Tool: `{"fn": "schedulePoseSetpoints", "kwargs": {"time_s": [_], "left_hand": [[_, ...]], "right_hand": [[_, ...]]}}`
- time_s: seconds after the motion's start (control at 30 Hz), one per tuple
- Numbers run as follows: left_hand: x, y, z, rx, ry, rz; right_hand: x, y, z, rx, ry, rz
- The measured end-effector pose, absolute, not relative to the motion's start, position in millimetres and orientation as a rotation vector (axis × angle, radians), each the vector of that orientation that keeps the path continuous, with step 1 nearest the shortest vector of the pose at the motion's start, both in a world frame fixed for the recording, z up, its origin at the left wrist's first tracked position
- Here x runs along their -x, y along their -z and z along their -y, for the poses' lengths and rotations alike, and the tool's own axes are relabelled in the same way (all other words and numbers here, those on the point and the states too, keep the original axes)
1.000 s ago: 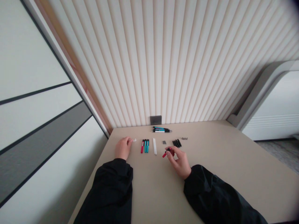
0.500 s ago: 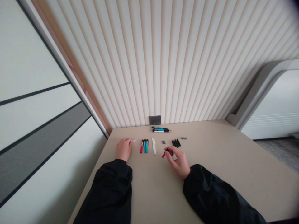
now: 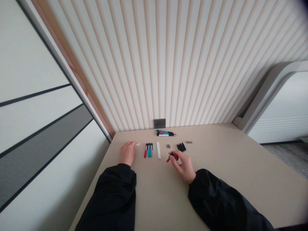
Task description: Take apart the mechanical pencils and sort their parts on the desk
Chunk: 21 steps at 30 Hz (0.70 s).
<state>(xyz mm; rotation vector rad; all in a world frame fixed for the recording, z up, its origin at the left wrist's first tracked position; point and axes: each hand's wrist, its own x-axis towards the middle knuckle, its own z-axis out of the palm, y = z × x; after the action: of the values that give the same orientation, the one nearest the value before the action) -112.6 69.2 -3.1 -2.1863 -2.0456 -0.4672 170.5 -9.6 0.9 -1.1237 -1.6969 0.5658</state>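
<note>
My right hand [image 3: 183, 165] pinches a red and black pen barrel [image 3: 168, 159] between thumb and fingers, just above the table; part of it is hidden by the fingers. My left hand [image 3: 127, 153] is at the table's left, fingers bent down and drawn together at small white pieces [image 3: 137, 144]; what its fingertips grip is hidden. Between the hands lie a red pen barrel [image 3: 145, 150], two teal pen barrels [image 3: 150, 150] with black ends, and thin white refills [image 3: 158, 150]. Small grey metal parts [image 3: 168, 146] and several black grips [image 3: 181, 147] lie beyond my right hand.
Pens [image 3: 165, 133] lie in a pile at the back, in front of a dark wall socket [image 3: 159, 123]. Small silver tips [image 3: 189, 142] sit in a row right of the black grips. The ribbed wall [image 3: 158, 64] bounds the beige table [image 3: 216, 154] behind; a white cabinet [image 3: 79, 154] stands left.
Both hands stay almost in place, with the red and black barrel still in my right hand. My left fingers have shifted very slightly at the white pieces.
</note>
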Motion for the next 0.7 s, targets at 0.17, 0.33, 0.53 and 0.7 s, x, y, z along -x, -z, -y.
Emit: {"fn": "schedulePoseSetpoints", "kwargs": {"time_s": [0.17, 0.33, 0.53, 0.7], "left_hand": [[113.5, 4.3, -68.3, 2.138, 0.498, 2.016], [112.4, 9.8, -75.4, 2.218, 0.562, 1.947], [113.6, 18.1, -88.6, 2.416, 0.634, 1.855], [118.5, 23.8, -94.1, 2.496, 0.680, 1.804]], "right_hand": [[-169.9, -2.0, 9.9, 1.122, -0.568, 1.705], [-170.0, -1.9, 10.1, 1.120, -0.566, 1.705], [-170.3, -0.4, 8.9, 1.127, -0.554, 1.715], [-170.1, 0.7, 8.8, 1.116, -0.542, 1.714]]}}
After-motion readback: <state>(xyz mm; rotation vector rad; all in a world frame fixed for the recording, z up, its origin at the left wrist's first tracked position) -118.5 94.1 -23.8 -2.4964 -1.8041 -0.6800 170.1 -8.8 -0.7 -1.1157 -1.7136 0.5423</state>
